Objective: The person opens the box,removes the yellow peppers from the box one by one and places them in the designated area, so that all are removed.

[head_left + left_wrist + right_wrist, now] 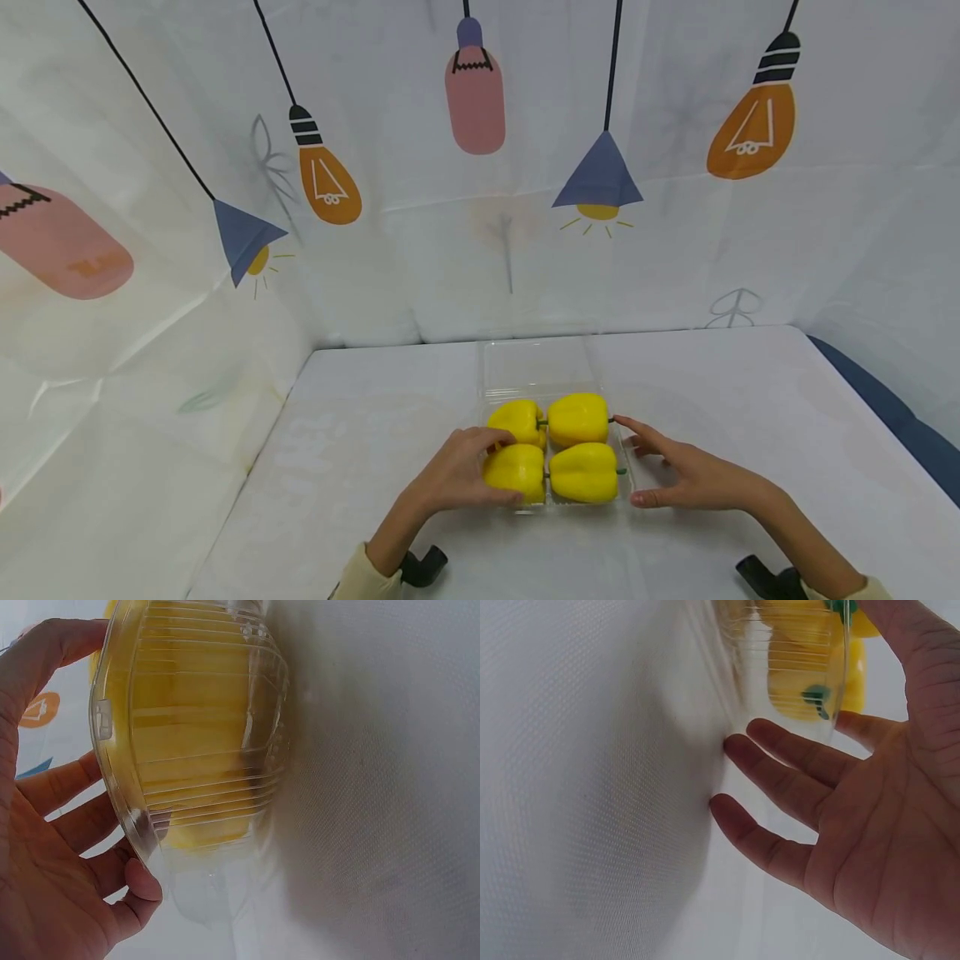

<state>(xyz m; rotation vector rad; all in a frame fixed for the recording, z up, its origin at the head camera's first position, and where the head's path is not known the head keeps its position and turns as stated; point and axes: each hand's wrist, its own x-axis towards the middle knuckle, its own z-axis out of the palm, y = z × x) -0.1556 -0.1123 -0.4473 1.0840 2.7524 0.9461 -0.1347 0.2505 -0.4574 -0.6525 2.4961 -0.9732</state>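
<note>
Several yellow bell peppers sit in two rows in a clear plastic clamshell container [262, 761] on the white table. The container's lid [536, 362] lies folded open toward the back. My left hand [471, 471] curls round the front-left bell pepper [516, 473], thumb at its front and fingers at its back left, over the container's rim. Some of those fingertips are hidden behind the pepper and rim. My right hand [690, 477] is spread beside the container's right edge, its index finger close to the back-right bell pepper [577, 418]. Nothing is in that hand.
The white table [360, 417] reaches back to a pale cloth wall [420, 267] printed with hanging lamps. Something dark blue [900, 417] shows beyond the table's right edge. Black camera mounts [423, 567] are on both wrists.
</note>
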